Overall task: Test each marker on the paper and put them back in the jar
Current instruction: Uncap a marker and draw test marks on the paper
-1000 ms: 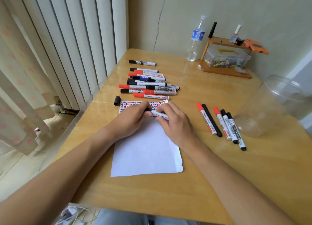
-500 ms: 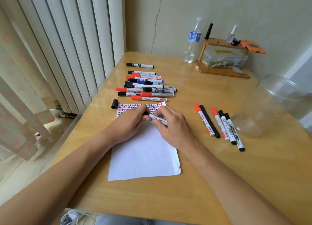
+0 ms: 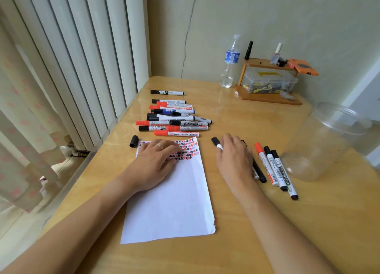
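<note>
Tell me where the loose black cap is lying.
In the head view the loose black cap lies on the table just off the paper's far-left corner, left of the left hand and near the marker pile.

the paper lies near the front edge of the tabletop, a pile of markers behind it toward the left edge. a row of markers lies right of the paper. the jar lies at the right edge, the bottle at the back edge
</note>
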A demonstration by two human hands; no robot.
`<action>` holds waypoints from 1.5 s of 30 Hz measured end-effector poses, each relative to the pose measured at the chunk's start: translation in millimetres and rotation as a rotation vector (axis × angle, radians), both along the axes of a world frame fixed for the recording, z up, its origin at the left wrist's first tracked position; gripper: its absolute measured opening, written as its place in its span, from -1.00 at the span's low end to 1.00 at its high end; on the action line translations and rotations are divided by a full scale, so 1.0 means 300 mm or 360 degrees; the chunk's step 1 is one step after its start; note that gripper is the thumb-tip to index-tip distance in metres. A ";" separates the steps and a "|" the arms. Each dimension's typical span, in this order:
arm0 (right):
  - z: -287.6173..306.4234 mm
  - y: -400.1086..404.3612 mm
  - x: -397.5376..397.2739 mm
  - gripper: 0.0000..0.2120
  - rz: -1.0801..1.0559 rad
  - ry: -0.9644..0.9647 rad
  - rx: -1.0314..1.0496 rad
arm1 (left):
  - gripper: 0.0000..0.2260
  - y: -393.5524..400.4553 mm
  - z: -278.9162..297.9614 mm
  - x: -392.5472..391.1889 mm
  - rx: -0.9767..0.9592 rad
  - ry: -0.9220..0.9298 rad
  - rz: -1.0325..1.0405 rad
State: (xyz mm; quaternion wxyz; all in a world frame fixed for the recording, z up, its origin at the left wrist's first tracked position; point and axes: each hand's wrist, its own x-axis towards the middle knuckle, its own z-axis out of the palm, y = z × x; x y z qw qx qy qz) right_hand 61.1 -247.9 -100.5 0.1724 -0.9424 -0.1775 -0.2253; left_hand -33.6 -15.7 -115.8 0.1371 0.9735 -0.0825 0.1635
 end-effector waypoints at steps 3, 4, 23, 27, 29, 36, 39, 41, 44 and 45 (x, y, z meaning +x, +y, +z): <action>-0.012 -0.012 0.008 -0.86 -0.0222 -0.0082 -0.0062 | -0.64 0.007 -0.004 -0.001 -0.0063 0.0002 0.0004; -0.014 -0.015 0.011 -0.84 -0.0280 -0.0111 -0.0088 | -0.67 0.010 -0.005 -0.001 -0.0090 -0.0004 0.0010; 0.020 0.088 -0.011 -0.96 0.0497 -0.0309 0.0056 | -0.79 0.006 0.011 0.000 -0.0305 0.0056 0.0029; 0.010 0.174 0.002 -0.92 0.0724 -0.0192 -0.0015 | -0.75 0.026 0.019 0.006 -0.0540 0.0032 -0.0012; 0.007 0.214 0.023 -0.89 0.0734 -0.0226 -0.0008 | -0.76 0.031 0.021 0.005 -0.0506 0.0018 -0.0018; 0.017 0.311 0.113 -0.90 0.0613 -0.0375 0.0160 | -0.75 0.030 0.019 -0.001 -0.0329 0.0002 0.0002; 0.009 0.331 0.139 -0.82 0.0627 -0.0378 0.0163 | -0.77 0.026 0.015 0.002 -0.0282 -0.0008 0.0022; 0.004 0.343 0.152 -0.77 0.0678 -0.0380 0.0125 | -0.80 0.019 0.013 0.003 -0.0246 -0.0025 0.0035; -0.001 0.357 0.164 -0.84 0.0709 -0.0389 0.0088 | -0.82 0.014 0.013 0.005 -0.0215 -0.0038 0.0044; -0.003 0.359 0.165 -0.85 0.0707 -0.0394 0.0075 | -0.83 0.013 0.014 0.005 -0.0210 -0.0036 0.0049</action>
